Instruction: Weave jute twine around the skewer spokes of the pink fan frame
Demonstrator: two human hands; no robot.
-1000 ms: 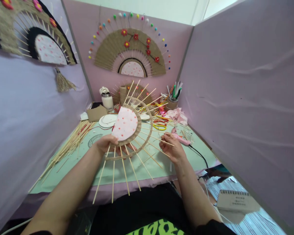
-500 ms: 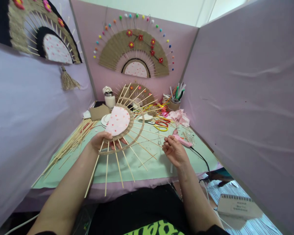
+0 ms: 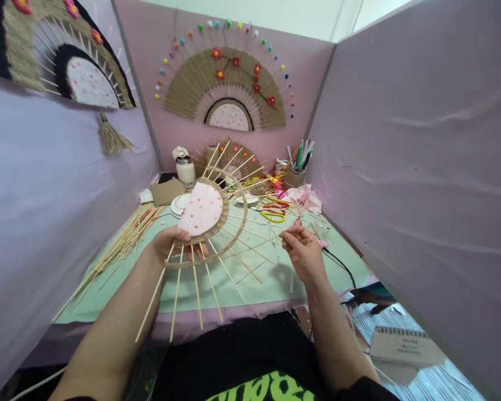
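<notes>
From where I stand, the half-round fan frame of pink-dotted white cloth and woven twine is held up over the pale green tabletop, tilted, not lying flat. The person's left hand clasps its lower corner, thumb on the cloth side and fingers behind. The right hand has thumb and fingertips pressed together by the end of one stick; whether they pinch that tip or a fine strand, I cannot tell. With only one corner held, a sharp tug from the right could twist the frame, I think, or drag the open ring of brown twine out of its curve; the thin pale wooden sticks poking over the table edge might snag on the black shirt. Just past the right hand, and partly hidden by it, lies a pink glue gun, its black cable trailing off. Yellow-and-red-handled scissors sit beyond the stick tips, near crumpled pink cloth, and a loose bundle of long sticks crowds the left.
</notes>
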